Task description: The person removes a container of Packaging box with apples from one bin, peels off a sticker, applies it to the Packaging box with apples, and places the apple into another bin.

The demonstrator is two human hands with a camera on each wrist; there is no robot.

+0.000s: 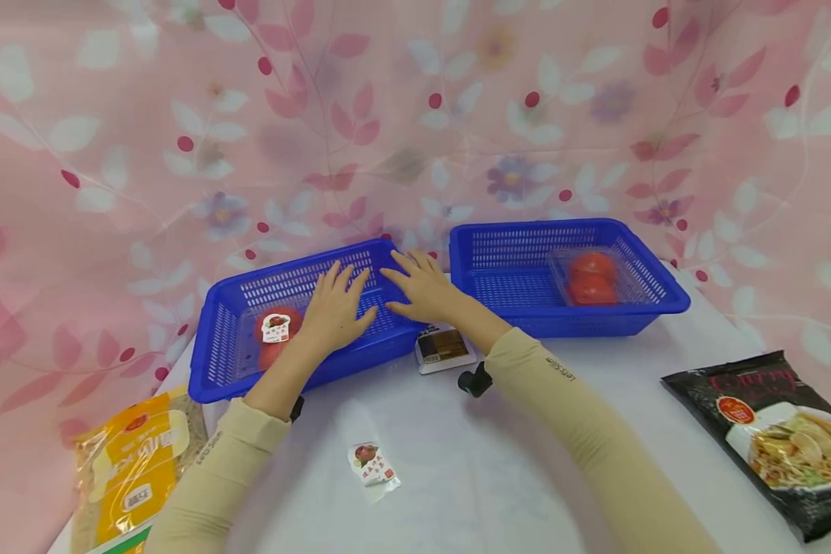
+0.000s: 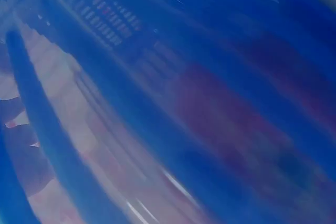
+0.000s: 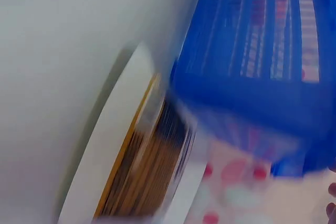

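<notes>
Left basket (image 1: 221, 346): your left hand (image 1: 332, 312) and right hand (image 1: 425, 291) rest flat over it, fingers spread, gripping nothing. Risk (judged): pressing its right rim could tip it, rolling the tomato pack (image 1: 275, 332) inside.

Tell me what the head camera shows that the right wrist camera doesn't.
Only the head view shows both hands, the left hand and right hand, flat with straight fingers in the left blue basket, plus the right blue basket with packed tomatoes and the black noodle packet. Only the right wrist view shows the small white pack's edge close up, blurred. Both show that pack beside a blue basket wall on the white table.
</notes>
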